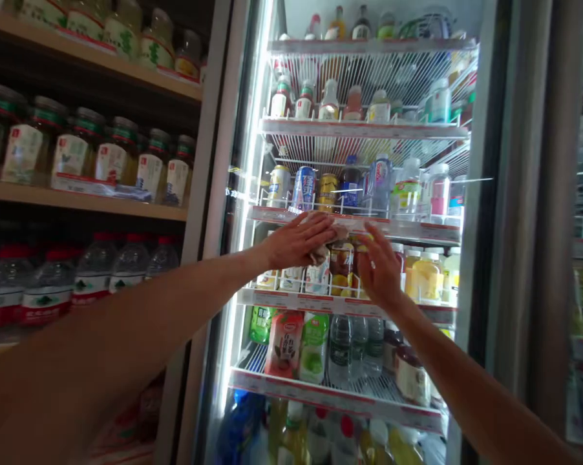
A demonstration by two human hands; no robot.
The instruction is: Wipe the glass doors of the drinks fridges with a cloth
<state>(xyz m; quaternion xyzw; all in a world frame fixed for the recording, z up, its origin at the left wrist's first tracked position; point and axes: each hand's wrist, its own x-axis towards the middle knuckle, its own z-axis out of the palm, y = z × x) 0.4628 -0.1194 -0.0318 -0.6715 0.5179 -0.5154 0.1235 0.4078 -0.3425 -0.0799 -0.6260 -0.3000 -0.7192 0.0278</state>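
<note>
My left hand (298,240) reaches up to the glass door of a lit drinks cooler (347,226). Under its palm and fingers is a crumpled, pale brownish cloth (319,256), pressed toward the glass and partly covered by the hand. Just to the right, my right hand (381,268) is raised near the glass with its fingers apart and nothing visible in it. Behind both hands stand cans (305,187) and bottles on wire shelves. Whether the right fingertips touch the glass, I cannot tell.
Left of the cooler, a wooden shelf unit (83,197) holds rows of bottles with labels, and red-capped water bottles (95,261) lower down. A metal door frame (538,226) runs down the right side. Cartons (286,342) and more bottles fill the cooler's lower shelves.
</note>
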